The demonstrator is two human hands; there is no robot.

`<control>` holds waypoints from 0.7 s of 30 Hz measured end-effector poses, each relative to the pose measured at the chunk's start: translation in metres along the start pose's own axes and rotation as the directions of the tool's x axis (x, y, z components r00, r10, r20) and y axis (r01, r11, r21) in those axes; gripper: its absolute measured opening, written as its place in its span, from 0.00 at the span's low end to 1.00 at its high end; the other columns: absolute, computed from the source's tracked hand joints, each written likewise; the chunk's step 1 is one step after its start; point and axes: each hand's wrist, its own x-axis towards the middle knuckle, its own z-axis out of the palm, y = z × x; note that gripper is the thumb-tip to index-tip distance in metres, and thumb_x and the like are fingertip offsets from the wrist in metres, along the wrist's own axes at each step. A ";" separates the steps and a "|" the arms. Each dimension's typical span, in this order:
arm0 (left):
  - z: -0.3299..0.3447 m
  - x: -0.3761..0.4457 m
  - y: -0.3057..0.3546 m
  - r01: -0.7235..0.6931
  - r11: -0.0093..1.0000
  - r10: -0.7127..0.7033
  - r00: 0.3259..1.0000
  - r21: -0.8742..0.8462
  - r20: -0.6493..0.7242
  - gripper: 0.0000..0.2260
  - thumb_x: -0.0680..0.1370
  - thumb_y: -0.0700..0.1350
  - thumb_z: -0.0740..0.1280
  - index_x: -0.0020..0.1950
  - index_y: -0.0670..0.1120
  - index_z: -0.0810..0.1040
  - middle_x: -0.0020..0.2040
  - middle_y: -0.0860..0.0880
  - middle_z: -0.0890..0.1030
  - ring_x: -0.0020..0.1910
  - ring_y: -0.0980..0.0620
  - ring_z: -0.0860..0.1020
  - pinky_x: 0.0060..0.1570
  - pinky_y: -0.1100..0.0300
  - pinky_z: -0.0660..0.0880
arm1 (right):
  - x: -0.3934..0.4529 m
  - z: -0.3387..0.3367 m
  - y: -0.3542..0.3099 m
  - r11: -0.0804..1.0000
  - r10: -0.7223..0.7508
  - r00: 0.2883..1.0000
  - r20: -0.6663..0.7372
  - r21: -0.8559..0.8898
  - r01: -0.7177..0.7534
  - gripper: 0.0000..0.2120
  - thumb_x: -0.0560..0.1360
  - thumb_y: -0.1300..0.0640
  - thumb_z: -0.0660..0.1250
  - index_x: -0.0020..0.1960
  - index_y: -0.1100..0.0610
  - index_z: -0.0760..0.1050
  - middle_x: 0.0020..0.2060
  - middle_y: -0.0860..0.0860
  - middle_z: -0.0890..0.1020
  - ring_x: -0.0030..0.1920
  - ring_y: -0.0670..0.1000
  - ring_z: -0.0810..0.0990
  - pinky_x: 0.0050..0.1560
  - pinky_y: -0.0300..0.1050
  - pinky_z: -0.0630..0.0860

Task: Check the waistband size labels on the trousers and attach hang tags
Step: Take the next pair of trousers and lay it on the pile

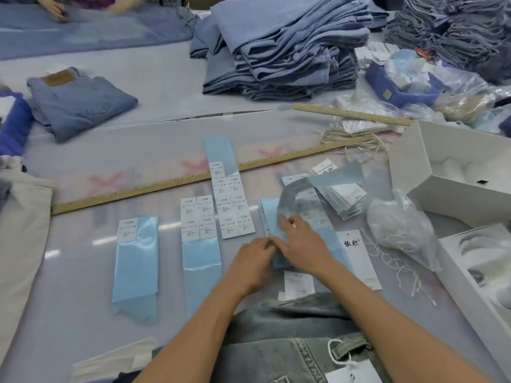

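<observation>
Trousers [290, 341] of grey denim lie at the near edge of the surface [69, 272], under both forearms, and a white hang tag [351, 374] on a white string lies on their waistband. Beyond them, both hands meet over a pale blue sticker sheet [269, 217]. The left hand [250, 265] has its fingers bent, and the fingertips touch the near left edge of this sheet. The right hand [300, 244] lies across the sheet; its thumb and first finger pinch a blurred grey-blue strip [293, 194] which rises from the sheet and curves away to the right. Whether the left hand really pinches the sheet or only presses it, I cannot tell.

To the left, three more sheets lie side by side, each with white size stickers [233, 208] at the far part and bare blue backing [135, 266] below. A white tag with black characters [356, 255] lies just right of the hands, and a stack of tags [343, 199] lies beyond it. A long wooden ruler [166, 183] crosses the surface behind the sheets. Far behind, a folded pair of jeans [80, 103] lies at the left and a tall pile of jeans [279, 48] at the centre. An open white box [414, 164] stands at the right.
</observation>
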 end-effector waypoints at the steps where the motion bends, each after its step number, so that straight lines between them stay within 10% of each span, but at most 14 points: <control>1: -0.001 -0.002 -0.001 0.026 0.999 -0.027 0.999 -0.034 -0.026 0.17 0.77 0.39 0.66 0.66 0.46 0.77 0.66 0.46 0.76 0.63 0.44 0.72 0.58 0.54 0.69 | 0.005 0.004 -0.002 0.997 -0.010 0.995 0.095 0.071 0.003 0.26 0.83 0.42 0.57 0.78 0.52 0.61 0.68 0.56 0.70 0.67 0.59 0.70 0.64 0.55 0.72; 6: -0.003 -0.014 0.002 0.136 0.974 -0.183 0.942 -0.178 -0.281 0.09 0.69 0.31 0.70 0.43 0.44 0.79 0.44 0.47 0.80 0.45 0.44 0.77 0.41 0.55 0.71 | 0.010 0.009 0.006 0.967 -0.086 0.992 0.092 0.247 0.061 0.19 0.85 0.51 0.58 0.74 0.55 0.71 0.70 0.53 0.74 0.70 0.56 0.70 0.70 0.47 0.64; 14: 0.005 -0.011 0.009 0.015 0.999 -0.015 1.000 -0.044 -0.019 0.12 0.79 0.40 0.63 0.61 0.48 0.77 0.65 0.49 0.75 0.66 0.45 0.71 0.57 0.53 0.67 | 0.008 0.003 0.028 0.918 0.064 0.994 -0.085 0.396 -0.026 0.13 0.82 0.65 0.62 0.62 0.59 0.80 0.58 0.53 0.81 0.57 0.51 0.78 0.62 0.44 0.73; 21: -0.013 -0.024 0.015 0.109 0.957 -0.129 0.990 -0.270 -0.056 0.14 0.84 0.41 0.61 0.65 0.50 0.81 0.65 0.52 0.79 0.65 0.50 0.74 0.63 0.55 0.71 | -0.036 -0.021 0.049 0.934 0.087 0.976 0.201 0.324 -0.150 0.05 0.79 0.54 0.69 0.47 0.44 0.80 0.42 0.41 0.83 0.39 0.41 0.81 0.46 0.39 0.75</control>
